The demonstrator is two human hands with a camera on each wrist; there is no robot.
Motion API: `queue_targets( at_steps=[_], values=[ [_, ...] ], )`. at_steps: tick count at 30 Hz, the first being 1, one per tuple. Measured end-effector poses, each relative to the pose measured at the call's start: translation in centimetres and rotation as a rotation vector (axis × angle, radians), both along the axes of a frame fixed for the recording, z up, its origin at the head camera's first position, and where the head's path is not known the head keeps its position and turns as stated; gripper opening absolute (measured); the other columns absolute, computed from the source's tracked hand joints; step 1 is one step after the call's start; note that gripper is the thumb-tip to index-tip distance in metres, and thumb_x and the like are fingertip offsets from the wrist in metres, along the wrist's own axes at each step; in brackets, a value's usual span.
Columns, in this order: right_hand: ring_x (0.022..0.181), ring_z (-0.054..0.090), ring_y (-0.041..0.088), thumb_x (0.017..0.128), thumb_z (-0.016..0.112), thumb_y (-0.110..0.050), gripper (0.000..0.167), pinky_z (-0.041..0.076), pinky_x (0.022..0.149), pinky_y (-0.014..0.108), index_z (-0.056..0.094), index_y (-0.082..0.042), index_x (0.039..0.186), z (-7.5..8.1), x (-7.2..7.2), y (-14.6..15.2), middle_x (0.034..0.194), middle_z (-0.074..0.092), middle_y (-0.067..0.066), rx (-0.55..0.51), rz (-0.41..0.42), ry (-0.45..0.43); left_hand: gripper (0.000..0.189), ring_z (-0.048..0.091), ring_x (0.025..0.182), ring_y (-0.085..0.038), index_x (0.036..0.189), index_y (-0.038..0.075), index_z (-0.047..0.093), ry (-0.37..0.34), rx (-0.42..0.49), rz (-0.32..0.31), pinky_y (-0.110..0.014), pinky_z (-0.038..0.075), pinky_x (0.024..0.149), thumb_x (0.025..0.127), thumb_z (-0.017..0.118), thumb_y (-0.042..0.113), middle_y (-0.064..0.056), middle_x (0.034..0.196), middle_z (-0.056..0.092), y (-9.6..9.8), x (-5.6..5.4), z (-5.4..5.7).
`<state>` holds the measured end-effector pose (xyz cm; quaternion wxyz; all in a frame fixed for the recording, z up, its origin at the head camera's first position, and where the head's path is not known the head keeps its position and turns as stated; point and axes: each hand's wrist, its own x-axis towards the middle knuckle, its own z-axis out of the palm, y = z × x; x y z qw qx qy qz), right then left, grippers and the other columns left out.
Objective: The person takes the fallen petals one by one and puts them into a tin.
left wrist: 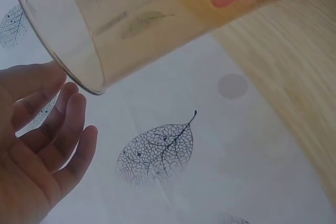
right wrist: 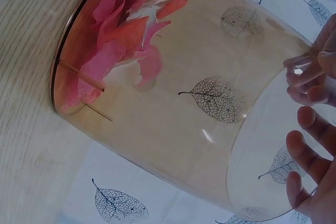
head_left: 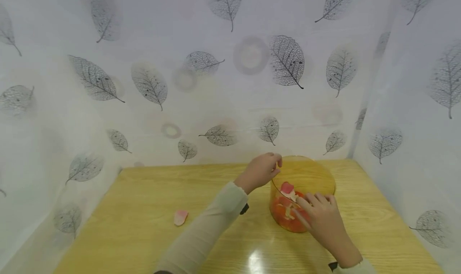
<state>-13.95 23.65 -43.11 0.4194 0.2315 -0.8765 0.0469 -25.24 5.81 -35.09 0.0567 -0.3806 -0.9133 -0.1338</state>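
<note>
An amber see-through glass vase (head_left: 275, 212) stands on the table with its wide mouth up. Pink, red and whitish petals (right wrist: 113, 40) are heaped at its bottom. My left hand (head_left: 260, 172) is at the far-left part of the mouth. In the left wrist view, the thumb and fingers of that left hand (left wrist: 39, 140) meet at the rim (left wrist: 94, 92) and pinch it. At the near-right side, my right hand (head_left: 322, 218) reaches across the vase, thumb extended. The right wrist view has the right hand's fingers (right wrist: 310, 158) spread and loosely bent beside the mouth.
A single pale pink petal (head_left: 181, 217) lies on the wooden table (head_left: 151, 194), left of my left forearm. Whitish sheeting (head_left: 230, 97) printed with grey leaves rises behind the table and along both sides. Two thin brown sticks (right wrist: 81, 74) show near the vase's bottom.
</note>
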Motion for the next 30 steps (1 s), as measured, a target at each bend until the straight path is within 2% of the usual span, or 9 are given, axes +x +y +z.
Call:
queue_targets(
  at_steps=[5, 8, 15, 23, 30],
  values=[
    [0.063, 0.054, 0.024, 0.099, 0.020, -0.054, 0.058, 0.037, 0.061, 0.041, 0.060, -0.015, 0.083, 0.2, -0.2, -0.1, 0.072, 0.057, 0.001, 0.003, 0.003, 0.004, 0.008, 0.059, 0.081, -0.008, 0.096, 0.016, 0.058, 0.041, 0.039, 0.021, -0.016, 0.047, 0.067, 0.091, 0.061, 0.021, 0.002, 0.090, 0.063, -1.4, 0.2, -0.3],
    [0.063, 0.054, 0.024, 0.099, 0.020, -0.054, 0.058, 0.037, 0.061, 0.041, 0.060, -0.015, 0.083, 0.2, -0.2, -0.2, 0.073, 0.057, 0.001, 0.004, 0.006, 0.006, 0.007, 0.060, 0.080, -0.009, 0.095, 0.015, 0.059, 0.052, 0.064, 0.039, -0.018, 0.047, 0.067, 0.091, 0.061, 0.021, 0.001, 0.089, 0.063, -3.1, 0.8, -0.4],
    [0.064, 0.055, 0.024, 0.099, 0.020, -0.055, 0.059, 0.038, 0.062, 0.041, 0.061, -0.015, 0.083, 0.2, -0.2, -0.3, 0.072, 0.058, 0.001, 0.010, -0.003, 0.009, 0.007, 0.060, 0.080, -0.010, 0.096, 0.016, 0.060, 0.065, 0.098, 0.094, -0.023, 0.049, 0.068, 0.090, 0.062, 0.020, 0.003, 0.089, 0.063, -9.5, 3.8, -0.8],
    [0.063, 0.055, 0.025, 0.098, 0.022, -0.056, 0.059, 0.039, 0.063, 0.043, 0.060, -0.014, 0.080, 0.3, -0.1, -0.2, 0.070, 0.057, 0.002, -0.014, -0.008, 0.016, 0.011, 0.059, 0.076, -0.007, 0.091, 0.017, 0.062, 0.116, 0.115, 0.281, -0.023, 0.049, 0.065, 0.084, 0.070, 0.019, 0.007, 0.084, 0.062, -18.2, 6.6, -2.7],
    [0.063, 0.054, 0.023, 0.098, 0.022, -0.055, 0.059, 0.039, 0.062, 0.042, 0.060, -0.015, 0.079, 0.2, 0.1, -0.2, 0.068, 0.055, 0.001, -0.009, -0.002, 0.016, 0.014, 0.059, 0.075, -0.011, 0.089, 0.017, 0.061, 0.056, 0.108, 0.466, -0.026, 0.048, 0.063, 0.080, 0.072, 0.014, 0.005, 0.081, 0.061, -25.0, 9.6, -4.9]
  ],
)
